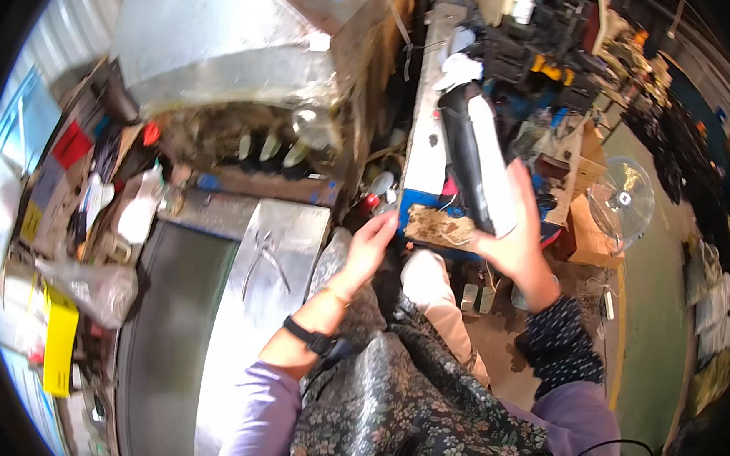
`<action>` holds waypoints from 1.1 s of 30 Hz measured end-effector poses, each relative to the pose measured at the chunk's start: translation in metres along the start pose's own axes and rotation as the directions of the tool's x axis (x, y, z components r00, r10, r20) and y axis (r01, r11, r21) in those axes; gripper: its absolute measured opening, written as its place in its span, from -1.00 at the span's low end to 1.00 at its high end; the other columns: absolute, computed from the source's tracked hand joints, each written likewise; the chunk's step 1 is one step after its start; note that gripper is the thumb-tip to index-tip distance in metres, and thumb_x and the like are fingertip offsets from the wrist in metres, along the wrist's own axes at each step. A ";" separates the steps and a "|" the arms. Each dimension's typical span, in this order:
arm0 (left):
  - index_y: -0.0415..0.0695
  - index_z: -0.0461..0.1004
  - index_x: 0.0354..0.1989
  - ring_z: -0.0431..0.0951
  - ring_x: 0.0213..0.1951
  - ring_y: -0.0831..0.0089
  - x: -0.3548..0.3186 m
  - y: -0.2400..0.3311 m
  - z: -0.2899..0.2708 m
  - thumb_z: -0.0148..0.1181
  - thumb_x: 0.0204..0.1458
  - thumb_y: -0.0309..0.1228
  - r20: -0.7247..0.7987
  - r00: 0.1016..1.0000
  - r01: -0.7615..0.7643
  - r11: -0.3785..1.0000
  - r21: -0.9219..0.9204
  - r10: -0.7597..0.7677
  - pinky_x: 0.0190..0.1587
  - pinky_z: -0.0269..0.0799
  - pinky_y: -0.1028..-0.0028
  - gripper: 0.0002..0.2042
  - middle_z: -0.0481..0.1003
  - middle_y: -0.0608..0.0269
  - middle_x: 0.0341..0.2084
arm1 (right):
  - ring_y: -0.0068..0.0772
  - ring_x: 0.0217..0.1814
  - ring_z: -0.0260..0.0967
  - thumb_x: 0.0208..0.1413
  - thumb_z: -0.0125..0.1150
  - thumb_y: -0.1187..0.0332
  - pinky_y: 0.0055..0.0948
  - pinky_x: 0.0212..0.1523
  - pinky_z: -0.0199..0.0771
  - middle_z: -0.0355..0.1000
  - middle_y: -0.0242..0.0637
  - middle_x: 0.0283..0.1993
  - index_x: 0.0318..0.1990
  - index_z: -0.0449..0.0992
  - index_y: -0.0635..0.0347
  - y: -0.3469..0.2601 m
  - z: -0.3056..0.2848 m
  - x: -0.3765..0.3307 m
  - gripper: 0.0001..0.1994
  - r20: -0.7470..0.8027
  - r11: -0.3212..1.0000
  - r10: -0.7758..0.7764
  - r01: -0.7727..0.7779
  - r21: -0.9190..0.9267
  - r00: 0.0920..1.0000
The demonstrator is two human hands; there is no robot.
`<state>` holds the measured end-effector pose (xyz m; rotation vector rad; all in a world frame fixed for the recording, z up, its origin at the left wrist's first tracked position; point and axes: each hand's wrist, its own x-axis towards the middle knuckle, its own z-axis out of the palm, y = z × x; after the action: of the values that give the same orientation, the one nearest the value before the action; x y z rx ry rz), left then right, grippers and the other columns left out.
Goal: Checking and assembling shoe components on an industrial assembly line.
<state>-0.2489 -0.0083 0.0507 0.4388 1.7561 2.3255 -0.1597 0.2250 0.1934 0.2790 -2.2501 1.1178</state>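
My right hand (pixel 516 235) grips a long black and white shoe sole piece (pixel 476 158), held upright with its far end pointing away from me. My left hand (pixel 372 246) reaches forward with fingers apart and holds nothing. Its fingertips are near the edge of a blue-edged work surface (pixel 425 162) and a brown scuffed pad (pixel 436 224). A black band (pixel 309 336) sits on my left wrist. My knee in light trousers (pixel 427 278) shows between the two hands.
A steel machine table (pixel 275 258) with pliers (pixel 262 259) lying on it stands at left, under a large metal hood (pixel 220 44). Cluttered bags, cards and a yellow pack (pixel 58 339) line the left side. A small fan (pixel 622 200) stands on the floor at right.
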 end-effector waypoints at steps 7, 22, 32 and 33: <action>-0.16 0.42 0.06 0.57 -0.11 0.35 -0.049 0.062 -0.031 -0.14 0.27 0.08 0.118 0.928 0.356 0.746 -0.563 -0.354 0.00 0.52 0.32 -0.47 0.55 0.18 -0.13 | -0.04 0.23 0.34 0.12 0.29 0.00 -0.19 0.10 0.48 -0.15 0.15 0.49 0.48 -0.31 0.18 -0.015 0.081 -0.051 0.01 0.495 0.627 0.126 -0.456 0.631 0.860; -0.24 0.34 0.17 0.22 0.30 -0.05 -0.135 -0.003 -0.306 0.06 0.15 -0.19 -0.330 0.921 0.338 -0.002 0.941 0.208 0.34 0.12 0.14 -0.52 0.27 -0.17 0.24 | -0.29 0.07 0.46 0.09 0.14 0.28 -0.30 0.19 0.41 0.47 -0.16 0.10 0.13 0.42 0.34 -0.012 0.190 -0.075 -0.54 0.894 -0.212 0.360 -0.909 0.358 0.268; -0.16 0.31 0.23 0.30 0.25 -0.02 -0.112 -0.001 -0.293 0.08 0.09 -0.03 -0.327 0.934 0.334 -0.030 0.942 0.145 0.31 0.17 0.16 -0.39 0.29 -0.14 0.24 | -0.51 -0.05 0.43 0.05 0.32 0.37 -0.49 -0.03 0.42 0.52 -0.24 -0.02 0.06 0.49 0.37 0.029 0.543 0.130 -0.58 0.438 0.523 0.197 -0.472 0.710 0.877; -0.16 0.32 0.23 0.32 0.23 -0.04 -0.113 -0.003 -0.296 0.10 0.07 -0.04 -0.319 0.933 0.328 -0.033 0.944 0.166 0.29 0.19 0.15 -0.39 0.29 -0.14 0.23 | -0.52 -0.09 0.43 0.06 0.31 0.38 -0.52 -0.06 0.43 0.53 -0.25 -0.05 0.06 0.48 0.39 0.030 0.558 0.129 -0.59 0.462 0.613 0.175 -0.464 0.640 0.869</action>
<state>-0.2464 -0.3114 -0.0400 -0.0058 3.3076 0.4153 -0.5118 -0.1813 -0.0069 0.4268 -2.0531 2.3544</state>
